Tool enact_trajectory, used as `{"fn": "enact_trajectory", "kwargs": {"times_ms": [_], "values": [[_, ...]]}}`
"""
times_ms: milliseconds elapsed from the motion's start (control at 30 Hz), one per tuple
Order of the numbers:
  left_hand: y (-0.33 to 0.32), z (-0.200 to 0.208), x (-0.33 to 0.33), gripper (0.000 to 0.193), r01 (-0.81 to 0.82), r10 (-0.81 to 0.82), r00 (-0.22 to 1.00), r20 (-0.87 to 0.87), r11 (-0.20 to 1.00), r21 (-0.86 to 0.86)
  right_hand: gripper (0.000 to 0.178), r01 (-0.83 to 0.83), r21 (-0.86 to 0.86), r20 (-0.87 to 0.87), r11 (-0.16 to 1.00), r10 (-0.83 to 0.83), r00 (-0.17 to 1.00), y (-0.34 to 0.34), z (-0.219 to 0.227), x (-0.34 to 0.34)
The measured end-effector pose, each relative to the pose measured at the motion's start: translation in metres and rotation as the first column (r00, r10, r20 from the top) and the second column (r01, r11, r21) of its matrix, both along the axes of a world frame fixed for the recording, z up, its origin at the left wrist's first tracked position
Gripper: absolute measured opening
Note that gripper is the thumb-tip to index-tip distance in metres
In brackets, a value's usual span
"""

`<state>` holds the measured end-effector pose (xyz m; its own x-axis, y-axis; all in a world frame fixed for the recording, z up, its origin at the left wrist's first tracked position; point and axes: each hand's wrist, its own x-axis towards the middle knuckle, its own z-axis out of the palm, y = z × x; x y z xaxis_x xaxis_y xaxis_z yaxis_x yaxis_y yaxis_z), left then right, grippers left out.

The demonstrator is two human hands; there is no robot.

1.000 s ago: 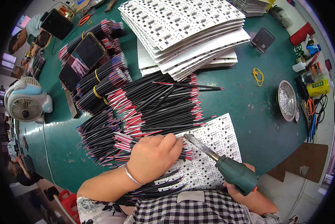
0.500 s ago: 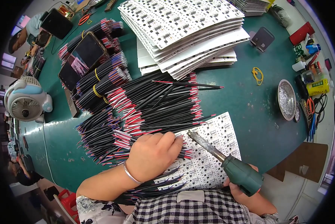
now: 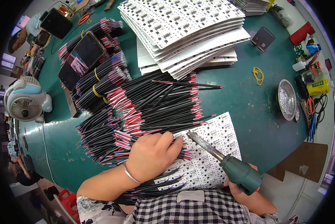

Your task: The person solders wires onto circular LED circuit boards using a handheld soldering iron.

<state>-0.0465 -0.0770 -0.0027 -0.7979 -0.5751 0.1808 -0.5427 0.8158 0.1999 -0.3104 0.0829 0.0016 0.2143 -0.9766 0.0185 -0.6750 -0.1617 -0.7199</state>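
Observation:
My right hand (image 3: pixel 237 189) grips a green-handled soldering iron (image 3: pixel 242 173) from below; most of its fingers are hidden behind the handle. The thick metal tip points up and left, low over a white circuit board panel (image 3: pixel 212 160) with rows of small parts. Close to that tip, my left hand (image 3: pixel 150 155) is closed in a pinch at the panel's upper left; what its fingertips hold is hidden. Black wires with red and white ends (image 3: pixel 124 140) lie under and beside this hand. More dark wires (image 3: pixel 156 186) rest across the panel's lower left.
Ahead lies a wide pile of black wires (image 3: pixel 163 104), with a tall stack of white panels (image 3: pixel 190 22) behind it. Tied wire bundles (image 3: pixel 100 80) carry a phone (image 3: pixel 81 59). A fan (image 3: pixel 27 99) stands left; a metal bowl (image 3: pixel 287 100) and yellow bands (image 3: pixel 257 75) lie right.
The soldering iron has shifted very slightly left, its tip still close to my left fingertips. My left fingers have moved a little; the panel and wires stay put.

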Motion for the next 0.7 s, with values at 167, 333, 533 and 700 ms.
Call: {"fn": "enact_trajectory", "kwargs": {"times_ms": [167,333,533,700], "values": [[0.004,-0.001,-0.002,0.028,-0.021,0.021,0.999,0.036,1.0,-0.013,0.028,0.059,0.095,0.092,0.994,-0.068,0.993,-0.002,0.001,0.005],[0.006,-0.001,-0.002,0.031,-0.034,0.034,0.998,0.052,0.999,0.002,0.026,0.203,0.245,0.115,0.948,-0.236,0.965,0.009,-0.006,0.007],[0.003,-0.007,-0.004,0.021,-0.034,0.034,0.999,-0.007,0.997,-0.067,0.028,0.238,0.285,0.124,0.929,-0.282,0.951,0.005,-0.002,0.007],[0.003,-0.007,-0.004,0.02,-0.036,0.036,0.999,0.003,0.997,-0.066,0.036,0.025,-0.054,0.028,0.998,-0.024,0.999,0.0,-0.012,-0.001]]}}
